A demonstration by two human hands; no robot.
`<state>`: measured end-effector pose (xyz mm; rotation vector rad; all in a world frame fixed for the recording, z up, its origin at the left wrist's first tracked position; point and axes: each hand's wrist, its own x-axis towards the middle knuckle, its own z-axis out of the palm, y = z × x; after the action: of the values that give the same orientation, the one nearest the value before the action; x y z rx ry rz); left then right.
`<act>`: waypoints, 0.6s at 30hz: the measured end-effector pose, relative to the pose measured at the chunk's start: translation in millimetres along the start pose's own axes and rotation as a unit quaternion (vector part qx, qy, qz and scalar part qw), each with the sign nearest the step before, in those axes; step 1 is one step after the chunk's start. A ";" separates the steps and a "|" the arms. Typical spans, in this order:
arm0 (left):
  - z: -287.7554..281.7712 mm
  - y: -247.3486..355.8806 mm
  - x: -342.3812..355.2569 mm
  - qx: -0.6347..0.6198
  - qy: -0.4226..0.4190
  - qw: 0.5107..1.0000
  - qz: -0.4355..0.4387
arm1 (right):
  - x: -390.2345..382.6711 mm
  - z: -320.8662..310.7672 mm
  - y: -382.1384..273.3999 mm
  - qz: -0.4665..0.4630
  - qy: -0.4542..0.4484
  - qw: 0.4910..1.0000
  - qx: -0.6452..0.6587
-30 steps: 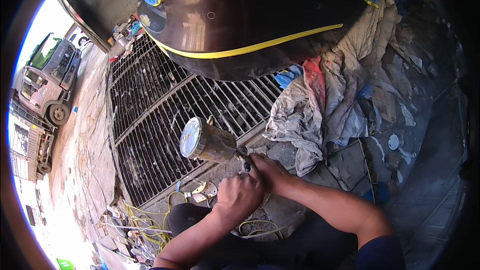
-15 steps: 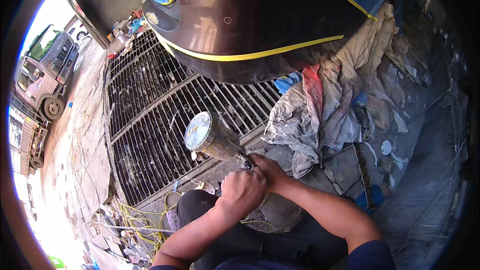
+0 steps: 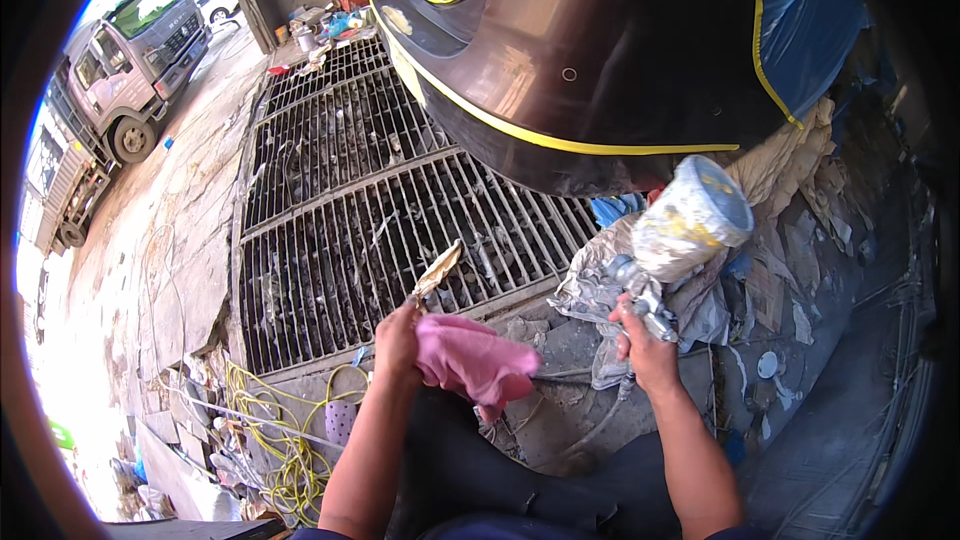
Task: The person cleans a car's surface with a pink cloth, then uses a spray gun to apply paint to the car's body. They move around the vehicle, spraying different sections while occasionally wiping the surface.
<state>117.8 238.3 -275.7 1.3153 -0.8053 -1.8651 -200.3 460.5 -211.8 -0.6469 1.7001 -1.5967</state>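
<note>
The cloth is plain pink; to its right, the spray gun is silvery grey, its whitish cup blotched with yellow. Farther off, yellow tape lines a dark brown panel beside blue sheeting. At left, pale bars stripe the dark grating.

spray gun: blurred | dark panel: cut off above

Hands parted; left now holding pink cloth.
</note>
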 end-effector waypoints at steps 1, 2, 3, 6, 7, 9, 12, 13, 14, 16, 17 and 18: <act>-3.7 -5.8 25.2 -0.167 0.006 0.985 -0.039 | -0.5 -12.2 -3.8 -0.015 0.039 0.999 0.015; 8.9 6.2 31.6 -0.238 -0.023 0.969 -0.057 | -1.6 -21.0 -7.7 -0.030 0.059 0.997 0.033; 17.5 23.6 35.0 -0.259 -0.005 0.965 -0.034 | -2.5 -22.7 -11.8 -0.044 0.073 0.995 0.056; 16.8 56.8 89.5 -0.321 0.034 0.944 0.060 | -6.7 -17.5 -24.8 -0.051 0.065 0.995 0.058; 23.4 68.3 107.0 -0.332 0.024 0.939 0.083 | -8.8 -17.3 -26.5 -0.049 0.067 0.995 0.060; 69.3 88.0 132.0 -0.331 0.023 0.935 0.125 | -12.2 -31.0 -28.6 -0.053 0.062 0.996 0.046; 123.5 119.1 180.3 -0.344 -0.025 0.925 0.162 | -22.8 -40.6 -38.7 -0.061 0.050 0.997 0.025; 147.7 124.5 195.6 -0.372 -0.041 0.911 0.173 | -26.9 -44.8 -42.2 -0.060 0.054 0.996 0.025; 179.3 124.5 200.2 -0.382 -0.057 0.908 0.161 | -30.7 -52.1 -45.7 -0.060 0.063 0.996 0.021; 228.5 127.1 199.7 -0.376 -0.110 0.905 0.166 | -40.6 -63.8 -53.5 -0.056 0.076 0.995 0.042; 217.2 132.6 225.5 -0.329 -0.143 0.897 0.257 | -43.2 -56.4 -58.4 -0.054 0.066 0.994 0.061; 233.0 116.9 221.5 -0.248 -0.063 0.922 0.292 | -46.3 -62.6 -61.1 -0.051 0.079 0.994 0.058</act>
<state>-133.6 11.3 -227.7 0.5573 -0.6368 -1.5283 -226.2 528.7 -144.9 -0.5694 1.6934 -1.8468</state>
